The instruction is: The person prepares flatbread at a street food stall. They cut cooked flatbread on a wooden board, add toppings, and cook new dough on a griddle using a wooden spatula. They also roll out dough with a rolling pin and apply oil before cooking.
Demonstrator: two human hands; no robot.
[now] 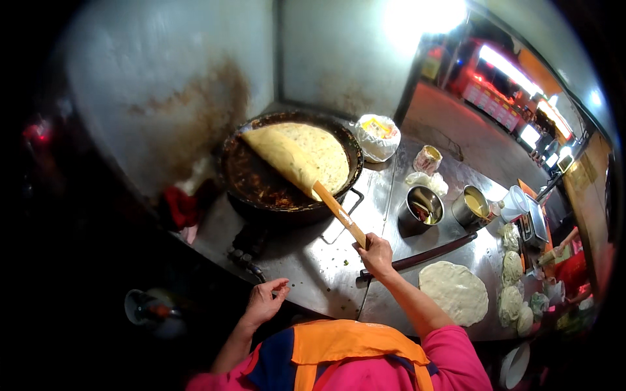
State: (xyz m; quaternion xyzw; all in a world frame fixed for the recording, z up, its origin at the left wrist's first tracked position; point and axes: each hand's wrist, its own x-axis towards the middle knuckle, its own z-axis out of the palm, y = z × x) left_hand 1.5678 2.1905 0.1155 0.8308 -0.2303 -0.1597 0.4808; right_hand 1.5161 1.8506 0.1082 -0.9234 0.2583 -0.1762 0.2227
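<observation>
My right hand [377, 254] grips the end of a flat wooden stick [340, 213]. Its far part runs beneath a large flatbread [313, 151], whose left side is lifted and folded over. The bread lies in the right half of a wide black pan [359, 171], with dark, oily residue showing on the left. Near the counter's front edge, my left hand [266, 299] is held with bent fingers and nothing in it, close to the burner's valve fitting [244, 259]. A dark rolling pin [430, 253] and a flat round of raw dough [454, 293] are right of my right hand.
Metal walls [337, 58] stand behind the pan. On the steel counter [303, 266] are a plastic-wrapped tub [377, 138], a steel pot with utensils [408, 215], a pot of yellow liquid [475, 201], a scale [537, 220] and several dough lumps [512, 269]. Another person's arm shows far right.
</observation>
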